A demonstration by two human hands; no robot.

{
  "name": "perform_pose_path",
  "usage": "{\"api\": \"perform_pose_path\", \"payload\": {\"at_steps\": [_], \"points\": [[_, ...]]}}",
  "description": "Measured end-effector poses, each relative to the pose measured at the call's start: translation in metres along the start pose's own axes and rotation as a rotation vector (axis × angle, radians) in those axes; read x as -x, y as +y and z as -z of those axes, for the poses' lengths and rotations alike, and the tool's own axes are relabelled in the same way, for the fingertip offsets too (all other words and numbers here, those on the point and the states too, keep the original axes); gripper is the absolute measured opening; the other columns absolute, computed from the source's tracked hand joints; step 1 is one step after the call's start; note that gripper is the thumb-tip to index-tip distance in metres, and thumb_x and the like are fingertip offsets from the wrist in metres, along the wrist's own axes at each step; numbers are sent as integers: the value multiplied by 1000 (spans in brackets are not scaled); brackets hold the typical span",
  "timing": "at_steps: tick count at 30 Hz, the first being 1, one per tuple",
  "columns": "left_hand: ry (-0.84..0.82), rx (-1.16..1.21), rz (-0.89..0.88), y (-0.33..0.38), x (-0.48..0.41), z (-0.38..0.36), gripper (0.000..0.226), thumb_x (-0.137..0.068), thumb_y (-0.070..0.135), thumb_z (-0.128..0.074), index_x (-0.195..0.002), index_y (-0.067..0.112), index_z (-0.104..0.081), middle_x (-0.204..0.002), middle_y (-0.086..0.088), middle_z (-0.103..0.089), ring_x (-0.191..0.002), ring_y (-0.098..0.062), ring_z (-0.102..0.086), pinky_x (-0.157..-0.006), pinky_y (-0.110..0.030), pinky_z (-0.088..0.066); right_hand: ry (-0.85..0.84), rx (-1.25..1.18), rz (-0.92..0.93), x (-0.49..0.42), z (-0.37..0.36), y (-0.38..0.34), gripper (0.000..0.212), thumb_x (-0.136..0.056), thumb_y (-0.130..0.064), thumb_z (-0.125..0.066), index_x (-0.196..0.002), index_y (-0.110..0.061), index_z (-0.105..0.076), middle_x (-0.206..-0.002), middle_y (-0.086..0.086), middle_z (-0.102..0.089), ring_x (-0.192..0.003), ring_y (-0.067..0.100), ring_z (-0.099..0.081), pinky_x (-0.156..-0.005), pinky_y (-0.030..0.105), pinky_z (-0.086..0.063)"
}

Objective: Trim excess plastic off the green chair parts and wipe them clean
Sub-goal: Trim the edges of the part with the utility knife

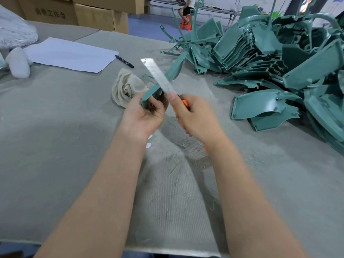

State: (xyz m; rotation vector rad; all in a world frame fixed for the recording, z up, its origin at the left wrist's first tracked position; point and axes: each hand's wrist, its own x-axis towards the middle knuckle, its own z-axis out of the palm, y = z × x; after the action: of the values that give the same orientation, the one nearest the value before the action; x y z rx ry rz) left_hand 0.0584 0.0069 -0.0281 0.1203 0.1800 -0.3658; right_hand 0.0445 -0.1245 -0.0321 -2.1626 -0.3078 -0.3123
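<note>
Left hand [147, 113] clenched round near end of green chair part [174, 69], angled toward 1 o'clock. Right hand [194, 116] grasps knife [160, 77], blade along part. Judged light, stiff, slick: hold near cut. Cloth [126, 88] 11 o'clock; pile of parts [279, 62] 2 o'clock.

Long green chair part [149, 94], slanting up and away, near end pinched in the left grip [147, 114] above the tabletop [55, 118]. In the right grip [197, 116], orange-handled utility knife [158, 75], long silvery blade fully out, crossing in front of the part. Crumpled beige cloth [128, 88] on the tabletop just behind the left grip. Big jumbled pile of green chair parts [279, 62] heaped to the right, some nested in stacked rows, thin frames sticking up at the back.
</note>
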Motion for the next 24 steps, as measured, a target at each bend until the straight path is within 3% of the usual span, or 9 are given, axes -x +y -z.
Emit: {"api": "perform_pose_path", "payload": {"at_steps": [4,7,8,10,12,15,17,20,24], "points": [[22,7,-32,4,-2,2,22,-79,-5,-48,-85,-18,-65,-92,-27,-63,-79,-25,-63,-44,-14,-50,-63,53,9,-1,-5,-3,60,-94,-53,-48,-73,3,-50,-57,7,-47,-47,17,-42,-50,41,-45],[20,14,-58,6,-5,5,25,-92,3,-46,-95,-13,-64,-93,-26,-65,-81,-28,-66,-56,-24,-57,-127,60,38,2,-8,-5,56,-95,-51,-50,-71,0,-52,-55,4,-48,-46,14,-42,-51,35,-41],[-16,30,-51,6,-4,6,23,-89,4,-50,-97,-12,-64,-94,-26,-65,-88,-27,-66,-60,-28,-59,-162,78,63,4,-10,-6,52,-95,-50,-51,-68,-5,-54,-53,0,-49,-45,11,-42,-51,31,-39],[-98,40,-37,6,-1,9,24,-71,2,-61,-89,-13,-67,-95,-26,-66,-108,-21,-61,-75,-21,-57,-234,125,111,6,-13,-8,45,-95,-47,-54,-57,-22,-51,-47,-9,-48,-44,4,-45,-50,20,-34],[-116,26,-46,8,-2,9,28,-64,0,-62,-88,-12,-68,-97,-23,-67,-105,-24,-61,-89,-16,-49,-263,95,118,7,-11,-9,46,-95,-44,-55,-54,-23,-48,-45,-12,-47,-44,3,-45,-50,17,-33],[-24,-49,-84,6,-6,3,23,-69,0,-53,-76,-15,-69,-87,-23,-68,-78,-28,-67,-67,-17,-55,-167,-32,85,5,-2,-8,54,-95,-47,-52,-69,0,-50,-53,1,-42,-46,10,-39,-50,30,-36],[18,-57,-69,6,-6,2,22,-74,-1,-52,-76,-16,-68,-87,-23,-66,-73,-27,-66,-47,-16,-53,-36,-70,46,3,3,-4,58,-96,-49,-50,-73,5,-51,-54,5,-43,-47,15,-40,-48,37,-38],[-8,-15,-18,4,-3,1,24,-72,-4,-53,-90,-15,-65,-94,-24,-66,-83,-30,-66,-44,-12,-49,92,-35,-15,0,8,3,62,-96,-53,-46,-74,5,-50,-56,8,-45,-49,19,-42,-50,45,-44],[1,11,3,3,-1,-1,29,-75,-4,-52,-102,-12,-60,-100,-24,-65,-83,-32,-66,-41,-14,-48,109,-11,-56,-2,8,5,67,-95,-57,-44,-77,7,-49,-58,9,-46,-50,20,-42,-51,47,-46]]}}
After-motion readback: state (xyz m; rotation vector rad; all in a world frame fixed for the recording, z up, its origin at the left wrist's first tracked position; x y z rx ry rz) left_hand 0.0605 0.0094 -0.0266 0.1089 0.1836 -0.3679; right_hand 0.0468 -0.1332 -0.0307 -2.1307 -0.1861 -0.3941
